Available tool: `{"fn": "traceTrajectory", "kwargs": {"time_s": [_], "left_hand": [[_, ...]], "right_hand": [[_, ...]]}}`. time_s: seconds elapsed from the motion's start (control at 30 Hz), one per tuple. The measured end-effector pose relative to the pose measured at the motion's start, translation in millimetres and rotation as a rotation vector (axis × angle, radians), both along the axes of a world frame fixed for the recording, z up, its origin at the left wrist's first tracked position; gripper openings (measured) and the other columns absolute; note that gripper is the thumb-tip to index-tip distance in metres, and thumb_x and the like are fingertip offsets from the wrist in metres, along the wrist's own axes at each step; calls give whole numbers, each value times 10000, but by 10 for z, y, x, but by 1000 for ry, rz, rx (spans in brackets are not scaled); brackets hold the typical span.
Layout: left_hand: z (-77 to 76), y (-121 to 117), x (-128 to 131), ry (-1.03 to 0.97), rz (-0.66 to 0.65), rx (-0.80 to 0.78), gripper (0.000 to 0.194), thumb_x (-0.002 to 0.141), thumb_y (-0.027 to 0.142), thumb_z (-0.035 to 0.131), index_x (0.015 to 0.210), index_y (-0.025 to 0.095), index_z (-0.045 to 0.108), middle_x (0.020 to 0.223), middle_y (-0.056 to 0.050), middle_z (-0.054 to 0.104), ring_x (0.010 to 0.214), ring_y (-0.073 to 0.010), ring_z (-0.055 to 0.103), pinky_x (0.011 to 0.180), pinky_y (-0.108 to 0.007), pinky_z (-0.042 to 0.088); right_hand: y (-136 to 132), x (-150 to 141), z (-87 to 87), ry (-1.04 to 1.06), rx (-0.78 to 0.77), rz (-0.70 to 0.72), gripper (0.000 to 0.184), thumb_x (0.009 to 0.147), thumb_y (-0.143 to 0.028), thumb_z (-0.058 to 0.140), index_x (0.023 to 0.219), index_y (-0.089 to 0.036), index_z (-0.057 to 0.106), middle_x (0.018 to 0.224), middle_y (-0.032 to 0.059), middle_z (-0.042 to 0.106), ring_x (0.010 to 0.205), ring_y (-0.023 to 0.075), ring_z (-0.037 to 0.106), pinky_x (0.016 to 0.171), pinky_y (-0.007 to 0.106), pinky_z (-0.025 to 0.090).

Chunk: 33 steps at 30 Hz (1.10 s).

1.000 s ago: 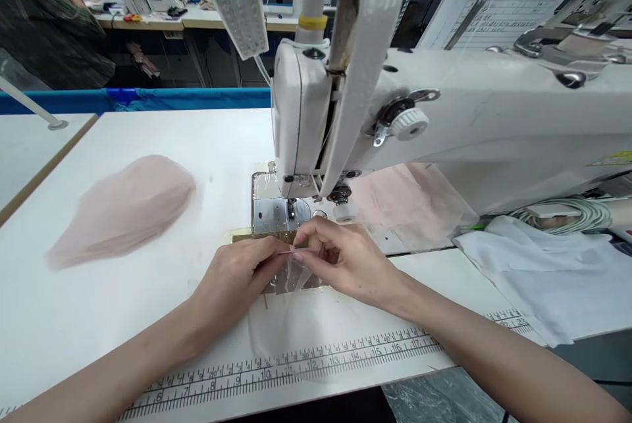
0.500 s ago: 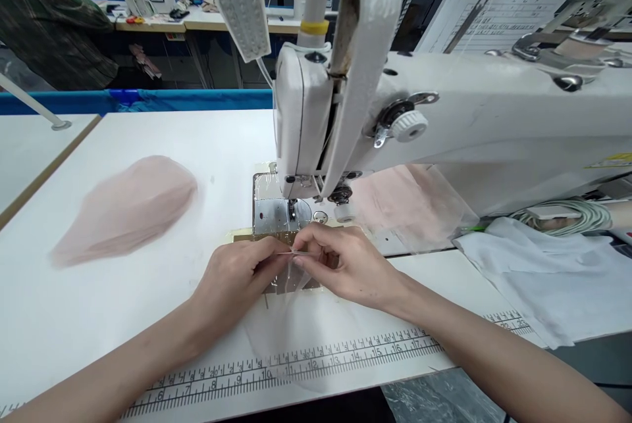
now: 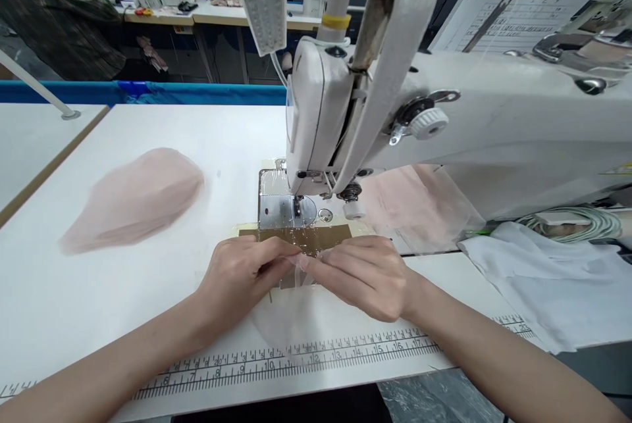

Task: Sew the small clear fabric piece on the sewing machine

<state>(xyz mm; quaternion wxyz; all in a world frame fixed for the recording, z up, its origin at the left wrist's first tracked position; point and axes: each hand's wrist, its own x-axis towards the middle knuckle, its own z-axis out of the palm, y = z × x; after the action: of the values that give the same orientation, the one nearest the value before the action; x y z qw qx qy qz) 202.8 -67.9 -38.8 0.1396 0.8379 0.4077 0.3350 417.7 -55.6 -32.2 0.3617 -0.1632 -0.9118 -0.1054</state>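
Note:
In front of the sewing machine (image 3: pixel 316 114), my left hand (image 3: pixel 236 278) pinches the edge of a sheer pale fabric piece (image 3: pixel 284 324) between thumb and fingers. My right hand (image 3: pixel 368 278) meets it from the other side, its thumb on the same edge and its fingers pressed together over it. The rest of this thin cloth hangs below my fingertips over the table edge side, so see-through that its outline is hard to make out. Just beyond my hands are the metal needle plate (image 3: pixel 276 212) and the presser foot (image 3: pixel 297 206), with no cloth under the foot.
A pink sheer fabric stack (image 3: pixel 141 199) lies on the left of the white table (image 3: pixel 237 133). More pink fabric (image 3: pixel 409 202) sits under the machine arm. White cloth (image 3: pixel 538 285) lies at right. A printed ruler (image 3: pixel 316 357) runs along the front edge. A person's sleeve (image 3: pixel 54 15) shows behind.
My right hand has turned, its fingers flattening from a raised pinch into a lower, closer grip. Both hands have lowered slightly from the needle plate. The view has shifted a little.

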Motion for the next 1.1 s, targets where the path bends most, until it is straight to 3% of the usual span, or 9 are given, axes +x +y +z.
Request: {"fn": "traceTrajectory", "kwargs": {"time_s": [0.07,0.17,0.27,0.4,0.5,0.6,0.7,0.93,1.1], "left_hand": [[29,-16,9,-22,4,-123,159,907,262,555,819,195,668,567,57,635,468,-72,514,463,-178,397],[45,-25,39,12,7,-338,192,893,300,574,753,215,675,476,78,529,417,-68,427,415,-182,317],[-1,5,62,161,76,-245,231,887,337,578,708,223,669,450,67,494,429,-93,423,455,-216,315],[-62,74,52,317,155,-75,153,869,315,596,961,196,625,531,61,563,491,-127,499,562,-267,381],[-63,89,41,384,145,90,285,865,295,605,1118,170,562,828,-17,679,703,-171,601,682,-321,402],[-48,47,61,427,73,348,188,895,202,563,1076,203,614,1008,-45,686,883,-205,608,804,-371,375],[-31,-23,101,456,16,478,183,911,130,537,1034,210,647,1051,-15,710,917,-201,615,827,-380,349],[-48,6,96,461,-6,388,226,946,236,525,1140,182,629,1140,-21,698,1026,-234,613,840,-415,335],[-70,109,78,436,0,344,230,946,244,523,1145,211,633,1149,-3,694,1059,-241,604,882,-421,323]], "right_hand": [[2,2,48,15,-144,28,135,879,-93,558,847,-166,667,571,-34,624,466,85,528,402,227,370],[27,-22,75,49,-708,15,119,913,-210,564,862,-169,663,573,-42,608,472,67,518,447,194,400],[74,-66,22,47,-1072,-117,141,918,-226,544,857,-167,656,580,-47,589,499,67,523,513,190,427],[138,-127,-93,21,-967,-333,148,888,-184,531,819,-175,660,608,-40,592,525,74,508,536,204,381],[169,-155,-142,20,-891,-463,132,860,-202,564,808,-205,685,556,-55,558,502,77,482,523,210,331],[189,-168,-164,33,-871,-510,130,851,-226,580,788,-222,693,535,-57,542,514,85,495,525,215,313],[201,-157,-175,-5,-823,-540,155,882,-262,554,827,-231,695,561,-44,578,550,99,531,527,222,307],[123,-68,-102,-269,-346,-565,281,931,-180,425,902,-183,705,899,46,715,521,94,519,452,267,253],[70,-110,-107,-308,-337,-580,288,950,-204,415,1052,-163,681,900,64,714,612,129,597,488,281,305]]}}
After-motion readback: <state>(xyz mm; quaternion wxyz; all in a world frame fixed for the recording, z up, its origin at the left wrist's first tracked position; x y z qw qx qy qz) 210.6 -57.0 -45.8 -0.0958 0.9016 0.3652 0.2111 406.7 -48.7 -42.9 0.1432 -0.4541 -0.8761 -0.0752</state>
